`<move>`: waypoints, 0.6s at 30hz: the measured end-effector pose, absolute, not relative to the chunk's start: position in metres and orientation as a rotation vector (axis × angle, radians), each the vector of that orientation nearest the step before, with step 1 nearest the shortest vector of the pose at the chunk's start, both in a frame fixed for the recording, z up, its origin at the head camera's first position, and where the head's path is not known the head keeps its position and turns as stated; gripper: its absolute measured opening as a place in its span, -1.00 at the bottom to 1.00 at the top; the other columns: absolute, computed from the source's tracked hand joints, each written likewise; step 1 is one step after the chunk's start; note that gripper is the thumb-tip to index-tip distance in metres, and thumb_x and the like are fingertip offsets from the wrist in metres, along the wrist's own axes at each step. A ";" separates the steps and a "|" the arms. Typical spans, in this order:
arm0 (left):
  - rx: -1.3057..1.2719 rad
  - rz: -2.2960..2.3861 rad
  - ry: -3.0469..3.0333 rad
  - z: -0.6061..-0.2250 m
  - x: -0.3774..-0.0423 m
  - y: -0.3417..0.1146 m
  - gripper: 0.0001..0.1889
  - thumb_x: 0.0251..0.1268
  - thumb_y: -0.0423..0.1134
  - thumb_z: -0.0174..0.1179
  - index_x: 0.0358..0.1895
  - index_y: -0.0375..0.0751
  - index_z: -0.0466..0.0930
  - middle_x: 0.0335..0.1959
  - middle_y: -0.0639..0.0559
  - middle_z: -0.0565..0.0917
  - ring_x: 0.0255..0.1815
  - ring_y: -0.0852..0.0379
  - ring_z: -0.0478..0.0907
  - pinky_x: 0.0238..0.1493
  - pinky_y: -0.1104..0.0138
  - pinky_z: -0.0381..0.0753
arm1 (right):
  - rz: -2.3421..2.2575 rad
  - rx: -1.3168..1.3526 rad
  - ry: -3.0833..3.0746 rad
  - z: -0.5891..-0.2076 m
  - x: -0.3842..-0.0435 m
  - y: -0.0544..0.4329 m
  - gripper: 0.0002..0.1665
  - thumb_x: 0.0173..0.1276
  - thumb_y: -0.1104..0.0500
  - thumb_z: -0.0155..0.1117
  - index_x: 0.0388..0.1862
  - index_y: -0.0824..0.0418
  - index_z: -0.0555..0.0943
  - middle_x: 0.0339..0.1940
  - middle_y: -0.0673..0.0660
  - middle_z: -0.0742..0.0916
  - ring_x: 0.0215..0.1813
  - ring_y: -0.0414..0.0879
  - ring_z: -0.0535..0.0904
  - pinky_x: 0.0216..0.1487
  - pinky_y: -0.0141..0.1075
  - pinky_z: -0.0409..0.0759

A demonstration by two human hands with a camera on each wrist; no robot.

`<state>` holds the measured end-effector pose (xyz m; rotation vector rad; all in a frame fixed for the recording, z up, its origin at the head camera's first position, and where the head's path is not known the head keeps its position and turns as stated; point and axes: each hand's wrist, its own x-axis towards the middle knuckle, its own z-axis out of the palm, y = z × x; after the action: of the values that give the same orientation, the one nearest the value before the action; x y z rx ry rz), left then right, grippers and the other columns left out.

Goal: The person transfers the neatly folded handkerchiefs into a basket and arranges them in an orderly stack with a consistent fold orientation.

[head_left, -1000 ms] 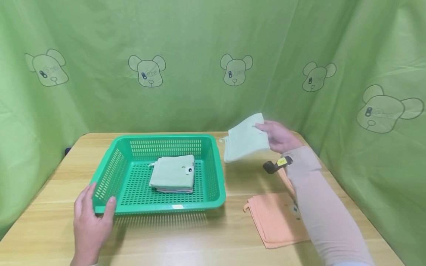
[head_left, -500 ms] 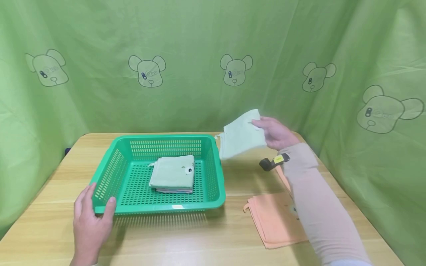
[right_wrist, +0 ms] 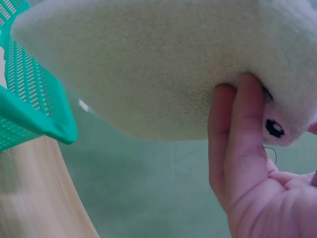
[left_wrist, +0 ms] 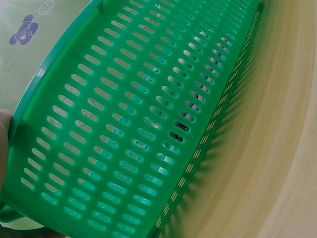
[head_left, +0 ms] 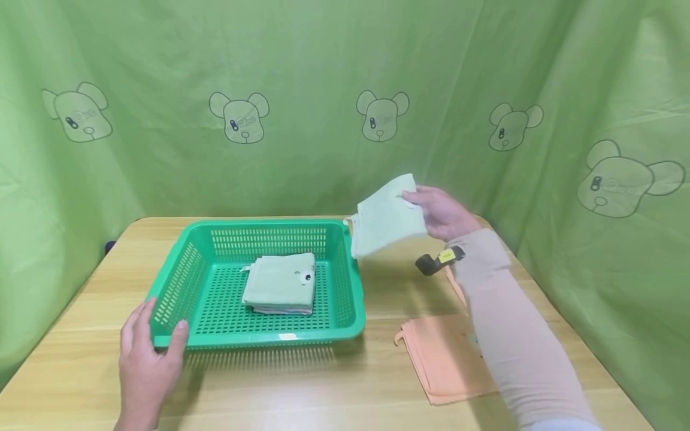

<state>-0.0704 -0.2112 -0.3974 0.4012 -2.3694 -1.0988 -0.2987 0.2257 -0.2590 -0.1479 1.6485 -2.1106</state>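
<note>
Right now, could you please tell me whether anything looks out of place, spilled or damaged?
Nothing stands out: the cloth stack lies folded in the green basket, the right hand holds a folded pale cloth, and the folded orange cloth lies on the table, though the sleeve hides part of it.

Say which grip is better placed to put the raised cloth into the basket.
Right, I'd judge: the right grip pinches the pale cloth, raised beside the green basket. The left grip holds the basket's near-left corner, away from that cloth.
</note>
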 end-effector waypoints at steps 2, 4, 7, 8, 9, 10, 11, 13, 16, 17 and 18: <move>0.404 -1.098 -2.373 -0.398 -0.070 -0.211 -0.29 0.37 -0.10 0.13 0.52 -0.13 0.08 0.49 -0.23 0.09 0.40 -0.40 0.10 0.22 -0.46 0.07 | -2.127 -0.163 1.609 -0.259 -0.299 0.223 -0.22 0.47 0.24 0.11 0.52 0.29 -0.03 0.00 0.08 0.63 -0.06 -0.12 0.60 0.01 -0.30 0.63; 0.399 -1.099 -2.369 -0.398 -0.070 -0.211 -0.29 0.37 -0.10 0.13 0.52 -0.14 0.09 0.48 -0.24 0.09 0.39 -0.42 0.11 0.22 -0.46 0.07 | -2.136 -0.184 1.578 -0.259 -0.299 0.221 -0.40 0.48 0.25 0.09 0.41 0.31 0.17 -0.06 0.10 0.66 -0.09 -0.10 0.62 -0.04 -0.28 0.66; 0.393 -1.101 -2.358 -0.398 -0.070 -0.212 -0.29 0.36 -0.10 0.14 0.51 -0.14 0.10 0.48 -0.23 0.10 0.39 -0.41 0.12 0.22 -0.45 0.07 | -2.146 -0.219 1.511 -0.257 -0.299 0.218 -0.60 0.49 0.27 0.07 0.24 0.31 0.33 -0.07 0.14 0.67 -0.11 -0.06 0.64 -0.07 -0.26 0.68; 0.390 -1.100 -2.355 -0.398 -0.070 -0.212 -0.29 0.36 -0.10 0.14 0.51 -0.14 0.11 0.48 -0.23 0.11 0.39 -0.41 0.12 0.23 -0.45 0.08 | -2.148 -0.229 1.493 -0.257 -0.299 0.218 -0.64 0.49 0.27 0.07 0.21 0.30 0.36 -0.07 0.15 0.67 -0.12 -0.06 0.64 -0.08 -0.25 0.68; 0.388 -1.099 -2.351 -0.397 -0.070 -0.212 -0.29 0.35 -0.10 0.15 0.51 -0.14 0.12 0.48 -0.23 0.11 0.38 -0.40 0.13 0.23 -0.45 0.08 | -2.149 -0.239 1.469 -0.257 -0.299 0.217 -0.67 0.49 0.28 0.06 0.19 0.30 0.38 -0.06 0.16 0.67 -0.12 -0.05 0.64 -0.08 -0.24 0.68; 0.387 -1.098 -2.350 -0.398 -0.070 -0.212 -0.29 0.35 -0.10 0.15 0.51 -0.14 0.12 0.48 -0.23 0.11 0.39 -0.40 0.13 0.23 -0.44 0.08 | -2.150 -0.244 1.451 -0.257 -0.299 0.216 -0.68 0.49 0.28 0.06 0.17 0.29 0.40 -0.06 0.17 0.67 -0.12 -0.04 0.64 -0.08 -0.23 0.69; 0.389 -1.097 -2.352 -0.398 -0.070 -0.212 -0.29 0.35 -0.10 0.15 0.51 -0.13 0.12 0.48 -0.22 0.11 0.39 -0.40 0.13 0.23 -0.44 0.08 | -2.149 -0.250 1.436 -0.257 -0.299 0.215 -0.69 0.49 0.28 0.05 0.17 0.29 0.41 -0.06 0.18 0.67 -0.12 -0.03 0.64 -0.08 -0.22 0.69; 0.393 -1.096 -2.355 -0.398 -0.070 -0.212 -0.29 0.35 -0.10 0.14 0.51 -0.13 0.11 0.48 -0.22 0.11 0.39 -0.40 0.12 0.23 -0.44 0.08 | -2.146 -0.254 1.432 -0.258 -0.299 0.213 -0.70 0.49 0.28 0.05 0.16 0.29 0.41 -0.07 0.18 0.67 -0.12 -0.03 0.65 -0.08 -0.21 0.69; 0.394 -1.098 -2.356 -0.399 -0.070 -0.212 -0.29 0.35 -0.09 0.15 0.51 -0.13 0.11 0.48 -0.22 0.11 0.39 -0.40 0.12 0.23 -0.45 0.08 | -2.148 -0.243 1.414 -0.259 -0.300 0.210 -0.71 0.49 0.29 0.04 0.15 0.28 0.42 -0.07 0.18 0.67 -0.11 -0.02 0.65 -0.08 -0.19 0.69; 0.395 -1.098 -2.357 -0.399 -0.071 -0.212 -0.29 0.35 -0.09 0.15 0.51 -0.12 0.11 0.48 -0.22 0.11 0.39 -0.40 0.12 0.23 -0.45 0.07 | -2.149 -0.244 1.406 -0.259 -0.300 0.209 -0.72 0.50 0.29 0.03 0.14 0.28 0.43 -0.06 0.18 0.67 -0.10 -0.02 0.65 -0.07 -0.19 0.69; 0.393 -1.097 -2.356 -0.399 -0.071 -0.211 -0.29 0.35 -0.09 0.15 0.51 -0.12 0.12 0.48 -0.21 0.11 0.39 -0.39 0.12 0.23 -0.45 0.08 | -2.150 -0.244 1.398 -0.260 -0.300 0.208 -0.72 0.50 0.30 0.03 0.14 0.28 0.43 -0.06 0.18 0.67 -0.10 -0.02 0.65 -0.07 -0.19 0.69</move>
<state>-0.0706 -0.2115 -0.3987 0.3926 -2.3557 -1.0968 -0.3000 0.2079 -0.2600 -0.2440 1.3979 -2.1501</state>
